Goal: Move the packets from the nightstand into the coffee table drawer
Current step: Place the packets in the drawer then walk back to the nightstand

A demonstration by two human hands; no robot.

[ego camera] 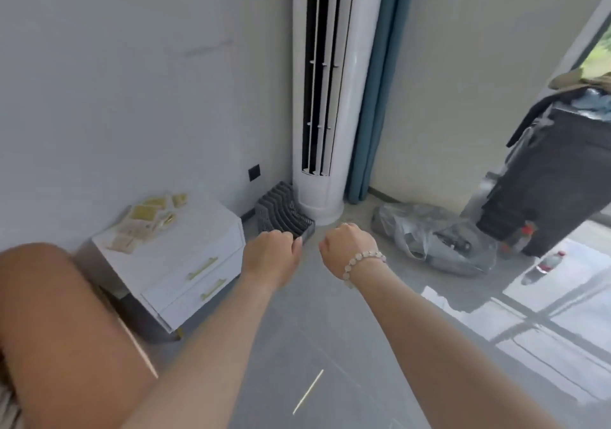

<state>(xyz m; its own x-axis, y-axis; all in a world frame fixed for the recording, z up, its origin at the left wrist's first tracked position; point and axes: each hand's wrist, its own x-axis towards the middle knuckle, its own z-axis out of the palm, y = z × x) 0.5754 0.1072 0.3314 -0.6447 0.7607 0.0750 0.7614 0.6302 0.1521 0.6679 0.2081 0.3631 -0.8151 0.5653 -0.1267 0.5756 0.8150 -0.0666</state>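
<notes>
So you're pretty much at square one here. The biggest thing ahead of you is the tall white AC (334, 98) in the corner. A grey rack (284, 212) sits at its foot and a plastic bag (426, 237) lies on the floor to its right. Left of the rack, against the wall, is the nightstand (198, 230), with both drawers closed.

Your arms reach out over the floor, well apart from the nightstand. Your left hand (269, 253) is curled into a fist, and so is your right hand (347, 246), the one with the bead bracelet (358, 261). Nothing shows in either fist, though you only see their backs.

The packets (145, 217) sit in a loose overlapping pile on the back left of the nightstand top, yellowish ones. I'd say none have been picked up yet.

The coffee table and its drawer aren't in view, so no telling if the drawer's open. Left to do: grab, carry, drop in, basically everything.
</notes>
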